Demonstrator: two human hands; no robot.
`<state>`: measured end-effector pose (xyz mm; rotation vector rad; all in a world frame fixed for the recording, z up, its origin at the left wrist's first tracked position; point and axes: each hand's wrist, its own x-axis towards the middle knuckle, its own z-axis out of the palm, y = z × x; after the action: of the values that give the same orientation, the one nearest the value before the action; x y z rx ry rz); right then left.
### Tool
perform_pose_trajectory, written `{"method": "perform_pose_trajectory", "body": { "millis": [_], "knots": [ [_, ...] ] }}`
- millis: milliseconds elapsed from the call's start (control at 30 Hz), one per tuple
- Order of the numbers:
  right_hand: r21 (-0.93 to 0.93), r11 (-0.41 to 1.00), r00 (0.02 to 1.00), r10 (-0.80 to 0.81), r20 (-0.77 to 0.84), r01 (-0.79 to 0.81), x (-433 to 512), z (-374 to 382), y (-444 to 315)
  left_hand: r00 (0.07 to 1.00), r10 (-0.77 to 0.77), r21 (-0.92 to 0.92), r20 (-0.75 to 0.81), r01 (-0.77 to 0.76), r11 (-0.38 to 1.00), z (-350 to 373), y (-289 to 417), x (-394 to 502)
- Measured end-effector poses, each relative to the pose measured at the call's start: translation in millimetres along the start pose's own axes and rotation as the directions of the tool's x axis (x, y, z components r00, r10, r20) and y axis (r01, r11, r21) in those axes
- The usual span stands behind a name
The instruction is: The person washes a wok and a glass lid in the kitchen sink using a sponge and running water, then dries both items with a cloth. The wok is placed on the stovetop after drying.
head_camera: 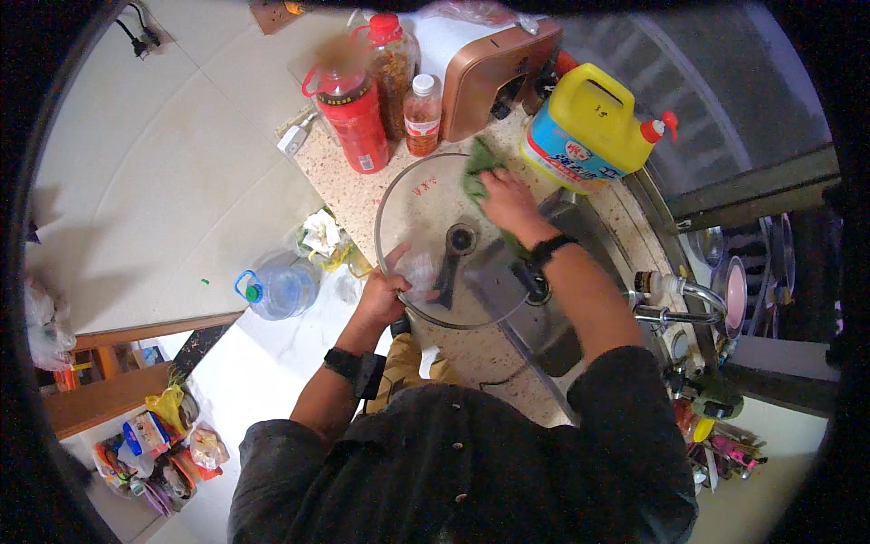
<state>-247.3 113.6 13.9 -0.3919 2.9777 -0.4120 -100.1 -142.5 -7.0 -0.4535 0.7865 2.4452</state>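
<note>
A round glass pan lid point(425, 217) with a metal rim and a dark knob is held up over the speckled counter and partly over the sink point(564, 333). My left hand point(384, 292) grips its lower left edge, fingers showing through the glass. In my right hand point(510, 200) is a green cloth point(481, 166), pressed against the lid's upper right rim. Part of the cloth hangs below that hand.
A yellow detergent jug point(588, 129) stands beyond the sink, near a chrome faucet point(680, 306). Red bottle point(353, 126), small capped bottle point(423, 119) and copper-coloured appliance point(476, 75) line the counter's far side. A large water bottle point(282, 289) is on the floor.
</note>
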Motion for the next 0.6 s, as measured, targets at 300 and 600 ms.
{"method": "perform_pose_trajectory", "body": {
  "millis": [300,600],
  "knots": [
    [0.420,0.868,0.886,-0.392,0.248,0.266,-110.0,18.9,-90.9,0.994,0.023,-0.175,0.111,-0.003,0.985,-4.0,-8.4,5.7],
    [0.026,0.962,0.931,-0.255,-0.260,0.271,24.4,46.2,-32.7,0.996,-0.094,0.027,-0.002,0.094,0.995,-6.8,0.9,-23.4]
  ]
}}
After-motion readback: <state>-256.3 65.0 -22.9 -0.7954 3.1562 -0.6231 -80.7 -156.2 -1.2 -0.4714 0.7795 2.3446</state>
